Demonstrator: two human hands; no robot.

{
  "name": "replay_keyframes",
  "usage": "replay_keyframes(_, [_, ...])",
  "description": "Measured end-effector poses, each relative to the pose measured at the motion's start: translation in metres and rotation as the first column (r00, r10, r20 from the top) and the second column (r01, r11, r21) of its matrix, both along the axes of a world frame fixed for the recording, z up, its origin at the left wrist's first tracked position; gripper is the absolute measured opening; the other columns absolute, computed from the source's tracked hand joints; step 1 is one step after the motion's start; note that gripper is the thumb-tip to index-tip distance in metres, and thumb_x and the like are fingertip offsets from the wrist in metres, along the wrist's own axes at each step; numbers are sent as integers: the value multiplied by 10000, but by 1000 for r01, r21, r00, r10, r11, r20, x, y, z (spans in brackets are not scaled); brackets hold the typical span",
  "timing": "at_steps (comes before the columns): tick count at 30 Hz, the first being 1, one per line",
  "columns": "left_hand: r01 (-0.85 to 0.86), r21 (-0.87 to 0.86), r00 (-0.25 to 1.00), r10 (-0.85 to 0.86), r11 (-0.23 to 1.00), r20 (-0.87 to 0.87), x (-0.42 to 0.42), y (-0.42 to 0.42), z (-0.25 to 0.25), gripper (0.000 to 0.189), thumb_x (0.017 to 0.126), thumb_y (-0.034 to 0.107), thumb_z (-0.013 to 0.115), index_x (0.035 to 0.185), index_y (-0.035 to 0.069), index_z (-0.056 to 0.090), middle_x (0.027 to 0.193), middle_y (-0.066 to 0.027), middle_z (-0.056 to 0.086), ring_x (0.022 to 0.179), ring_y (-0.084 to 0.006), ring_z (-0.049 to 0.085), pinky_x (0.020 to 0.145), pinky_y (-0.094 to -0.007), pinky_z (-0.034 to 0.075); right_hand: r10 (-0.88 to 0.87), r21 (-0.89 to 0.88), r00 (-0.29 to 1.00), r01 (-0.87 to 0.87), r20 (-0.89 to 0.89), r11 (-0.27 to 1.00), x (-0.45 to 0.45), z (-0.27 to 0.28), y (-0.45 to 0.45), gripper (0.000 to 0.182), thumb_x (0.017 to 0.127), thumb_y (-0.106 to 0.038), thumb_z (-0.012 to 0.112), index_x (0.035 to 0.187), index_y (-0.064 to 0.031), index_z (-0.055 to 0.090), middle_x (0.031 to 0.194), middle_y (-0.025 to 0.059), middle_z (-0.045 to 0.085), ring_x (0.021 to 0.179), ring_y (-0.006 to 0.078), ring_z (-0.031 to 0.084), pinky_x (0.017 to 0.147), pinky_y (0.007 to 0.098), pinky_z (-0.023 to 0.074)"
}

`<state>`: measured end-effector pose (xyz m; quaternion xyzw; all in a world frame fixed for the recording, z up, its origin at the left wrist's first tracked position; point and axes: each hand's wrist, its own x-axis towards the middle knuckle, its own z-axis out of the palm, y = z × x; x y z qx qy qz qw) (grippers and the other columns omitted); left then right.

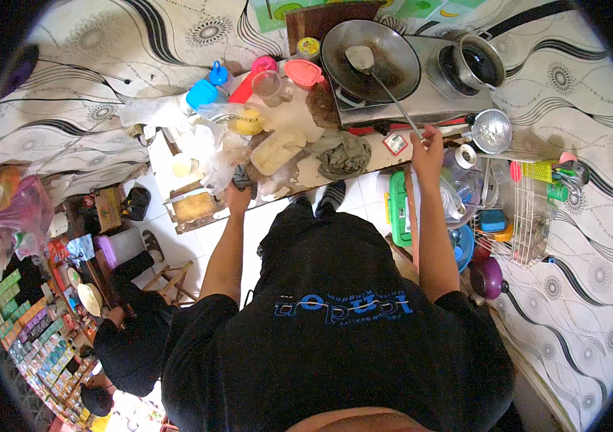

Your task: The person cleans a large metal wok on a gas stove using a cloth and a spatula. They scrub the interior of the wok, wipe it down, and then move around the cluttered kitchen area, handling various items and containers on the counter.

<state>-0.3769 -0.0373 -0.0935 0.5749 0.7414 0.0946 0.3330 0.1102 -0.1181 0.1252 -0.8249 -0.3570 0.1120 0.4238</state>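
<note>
The long handle of a metal spatula is gripped in my right hand. Its flat blade rests inside a large wok, which sits on a gas stove. At the table's front edge, my left hand is closed around a dark crumpled cloth. Beside that hand are a clear plastic bag and a pale oblong plastic tub. A grey-green rag lies crumpled between my two hands.
A saucepan stands on the right burner. Blue-lidded container, clear jug and pink-lidded tub line the table's back. A knife lies near a wooden board. Another person is at lower left.
</note>
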Motion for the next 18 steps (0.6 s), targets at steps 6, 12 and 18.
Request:
replay_keyframes(6, [-17,-65,1000,18,998,19,-9,3,-9,689,729,386,651,1263,-21,493,1226,-315,528,1169,-453,481,994,-454,382,27,-85,991,-16,134,996,16,11,17,466,764,-236,736,1115,4,546,1068,190,589,996,330,563,870,395,439])
replay_keyframes(12, [-105,-38,994,106,994,27,-46,-12,-44,594,763,346,666,1227,-2,539,1173,-247,592,1135,-425,519,969,-410,405,205,-376,941,-93,270,922,30,-10,41,631,771,-308,696,1257,18,461,1167,289,561,1122,419,531,955,465,422])
replay_keyframes(18, [-135,-125,978,153,983,143,-54,-14,-27,557,760,330,673,1198,1,570,1170,-226,603,1125,-373,544,967,-373,405,257,-657,963,-145,77,740,33,-40,68,623,808,-457,585,1185,38,549,1137,348,561,1110,464,535,953,457,427])
